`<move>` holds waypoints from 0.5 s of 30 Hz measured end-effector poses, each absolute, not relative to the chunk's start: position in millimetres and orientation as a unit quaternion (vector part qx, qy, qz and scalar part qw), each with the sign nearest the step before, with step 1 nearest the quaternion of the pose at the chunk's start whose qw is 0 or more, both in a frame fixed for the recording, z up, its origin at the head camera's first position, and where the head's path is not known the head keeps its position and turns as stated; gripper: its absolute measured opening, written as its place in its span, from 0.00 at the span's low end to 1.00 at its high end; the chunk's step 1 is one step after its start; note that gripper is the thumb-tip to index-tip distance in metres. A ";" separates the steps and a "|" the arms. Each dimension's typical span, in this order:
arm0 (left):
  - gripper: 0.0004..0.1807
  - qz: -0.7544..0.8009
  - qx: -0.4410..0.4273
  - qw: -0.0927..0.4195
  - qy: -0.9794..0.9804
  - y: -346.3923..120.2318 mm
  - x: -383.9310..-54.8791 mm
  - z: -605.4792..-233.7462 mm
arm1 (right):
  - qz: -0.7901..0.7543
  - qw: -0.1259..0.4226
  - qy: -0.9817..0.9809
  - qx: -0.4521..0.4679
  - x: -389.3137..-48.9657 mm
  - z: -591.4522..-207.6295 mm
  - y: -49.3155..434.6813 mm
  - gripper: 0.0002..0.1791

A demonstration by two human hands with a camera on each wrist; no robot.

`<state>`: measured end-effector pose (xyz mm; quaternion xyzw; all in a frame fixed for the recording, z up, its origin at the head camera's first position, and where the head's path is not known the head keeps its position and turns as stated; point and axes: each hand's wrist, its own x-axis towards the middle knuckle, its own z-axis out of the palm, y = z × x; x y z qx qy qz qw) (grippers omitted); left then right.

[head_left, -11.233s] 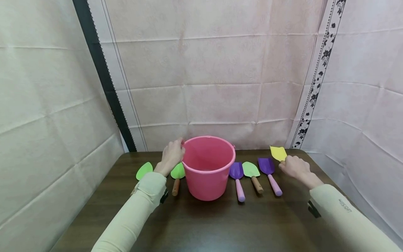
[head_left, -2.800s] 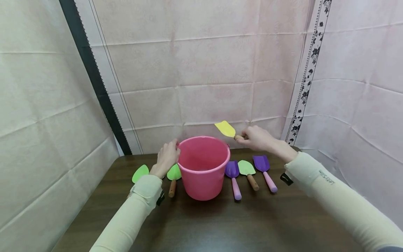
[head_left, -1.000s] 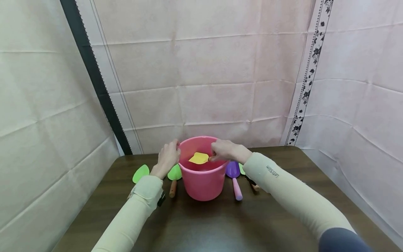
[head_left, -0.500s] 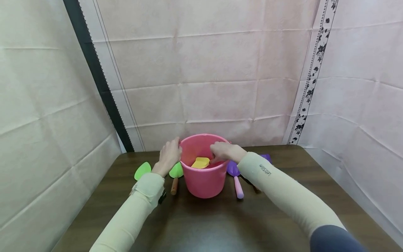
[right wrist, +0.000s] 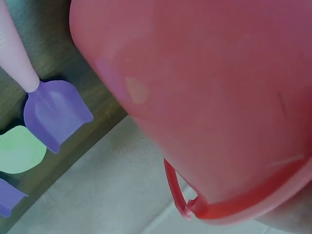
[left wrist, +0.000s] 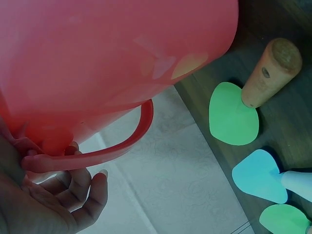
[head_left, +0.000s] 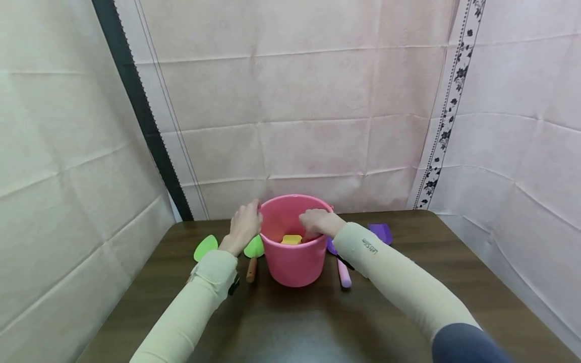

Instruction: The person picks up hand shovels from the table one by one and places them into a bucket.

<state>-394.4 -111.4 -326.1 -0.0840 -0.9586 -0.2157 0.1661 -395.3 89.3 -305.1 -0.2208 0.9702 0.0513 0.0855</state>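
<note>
A pink bucket (head_left: 295, 267) stands upright on the table. My left hand (head_left: 245, 227) holds its left rim; in the left wrist view, curled fingers (left wrist: 80, 183) lie by the joint of the bucket's handle (left wrist: 117, 151). My right hand (head_left: 317, 222) reaches over the right rim into the bucket, fingers curled down. Beside it, inside, shows the yellow blade of a small trowel (head_left: 291, 239). The trowel's handle and my right fingertips are hidden by the hand and the bucket wall. From the right wrist, the bucket's outer wall (right wrist: 195, 97) covers most of the view.
Left of the bucket lie green trowels (head_left: 254, 247) and a blue trowel (left wrist: 258, 175). To its right are a purple shovel (right wrist: 56, 109), a pale green trowel (right wrist: 22, 151) and another purple shovel (head_left: 381, 233). Cloth (head_left: 317, 126) hangs behind the table (head_left: 290, 327).
My right hand took the yellow trowel from the table's right side, carried it left over the bucket and lowered it inside, blade sinking deeper. My left hand stays on the rim.
</note>
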 end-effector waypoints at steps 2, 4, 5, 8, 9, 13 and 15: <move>0.10 -0.215 -0.084 0.163 -0.959 -111.4 -394.5 -325.3 | 0.062 0.081 0.971 -0.217 -396.3 -306.0 87.6 0.13; 0.10 -0.214 -0.084 0.160 -0.960 -111.7 -394.6 -324.6 | 0.071 0.076 0.971 -0.217 -397.6 -307.0 85.8 0.13; 0.10 -0.212 -0.083 0.160 -0.960 -111.9 -394.7 -324.4 | 0.073 0.075 0.971 -0.216 -398.1 -307.5 84.8 0.13; 0.10 -0.210 -0.081 0.161 -0.961 -112.3 -395.0 -323.5 | 0.064 0.079 0.971 -0.215 -398.9 -308.7 82.5 0.11; 0.10 -0.209 -0.080 0.163 -0.961 -112.5 -395.1 -323.2 | 0.058 0.082 0.972 -0.213 -399.0 -309.1 81.9 0.11; 0.09 -0.206 -0.087 0.171 -0.960 -112.8 -395.3 -323.5 | 0.032 0.101 0.974 -0.199 -398.1 -310.7 81.2 0.09; 0.09 -0.205 -0.092 0.173 -0.959 -112.8 -394.8 -324.2 | 0.025 0.107 0.976 -0.189 -397.6 -311.7 81.4 0.09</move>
